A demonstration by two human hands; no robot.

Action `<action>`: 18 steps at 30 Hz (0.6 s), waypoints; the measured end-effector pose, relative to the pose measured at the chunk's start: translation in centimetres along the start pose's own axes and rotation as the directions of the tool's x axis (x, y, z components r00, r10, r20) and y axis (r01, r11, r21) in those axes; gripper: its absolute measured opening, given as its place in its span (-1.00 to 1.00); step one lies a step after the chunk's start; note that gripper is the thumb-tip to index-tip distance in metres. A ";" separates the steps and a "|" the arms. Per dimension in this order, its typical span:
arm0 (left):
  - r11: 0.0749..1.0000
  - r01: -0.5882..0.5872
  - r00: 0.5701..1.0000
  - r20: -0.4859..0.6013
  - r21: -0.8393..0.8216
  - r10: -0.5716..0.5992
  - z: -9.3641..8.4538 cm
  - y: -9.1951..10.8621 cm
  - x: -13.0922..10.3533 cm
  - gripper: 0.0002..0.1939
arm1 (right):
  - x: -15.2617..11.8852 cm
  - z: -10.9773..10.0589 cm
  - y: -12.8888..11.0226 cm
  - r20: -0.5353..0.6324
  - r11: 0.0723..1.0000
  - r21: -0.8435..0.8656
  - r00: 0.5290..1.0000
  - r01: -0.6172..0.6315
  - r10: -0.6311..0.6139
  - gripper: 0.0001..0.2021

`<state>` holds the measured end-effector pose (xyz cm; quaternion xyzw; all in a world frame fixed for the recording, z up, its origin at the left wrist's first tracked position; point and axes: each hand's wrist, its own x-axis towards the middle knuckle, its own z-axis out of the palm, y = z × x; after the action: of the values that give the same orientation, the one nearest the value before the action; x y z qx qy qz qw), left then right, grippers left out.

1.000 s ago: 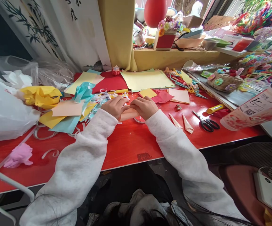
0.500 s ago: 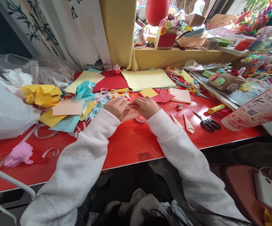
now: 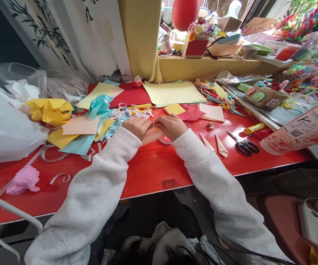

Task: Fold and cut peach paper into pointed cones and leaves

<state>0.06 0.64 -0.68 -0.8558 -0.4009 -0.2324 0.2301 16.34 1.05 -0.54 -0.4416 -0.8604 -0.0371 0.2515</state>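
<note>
In my camera view I can see one red balloon (image 3: 185,14) at the top of the frame, to the right of a yellow cloth (image 3: 140,40). One white plastic bag (image 3: 10,127) is at the left edge.

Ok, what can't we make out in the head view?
All head view:
Peach paper: upper part, any crease, behind left hand and right hand.
Cup: lid end cut by right edge; fine label print too small.
White plastic bag: cut by left edge.
Shiny trinkets: too small to identify.

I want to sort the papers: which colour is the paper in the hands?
Light pink-orange paper, best in head view.
</note>
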 end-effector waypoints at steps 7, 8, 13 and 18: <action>0.999 -0.034 0.997 -0.077 -0.003 0.033 0.1 -0.2 0.1 -0.72 | 0.0 0.0 -0.1 -0.017 0.997 -0.076 1.000 0.009 -0.010 -0.73; 0.999 -0.040 0.995 -0.095 -0.004 0.039 0.2 -0.3 0.1 -0.73 | 0.0 0.0 -0.1 -0.027 0.997 -0.081 1.000 0.012 -0.014 -0.73; 0.997 -0.069 0.982 -0.175 0.038 0.074 0.1 -0.5 0.2 -0.76 | 0.0 0.2 -0.2 -0.055 0.995 -0.092 0.997 0.045 -0.050 -0.71; 0.996 -0.083 0.973 -0.212 0.033 0.088 0.3 -0.5 0.1 -0.75 | 0.0 0.3 -0.3 -0.064 0.994 -0.092 0.996 0.063 -0.069 -0.70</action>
<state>-0.15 1.17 -0.76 -0.8396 -0.3395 -0.3080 0.2915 15.96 0.94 -0.69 -0.4223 -0.8630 -0.0989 0.2590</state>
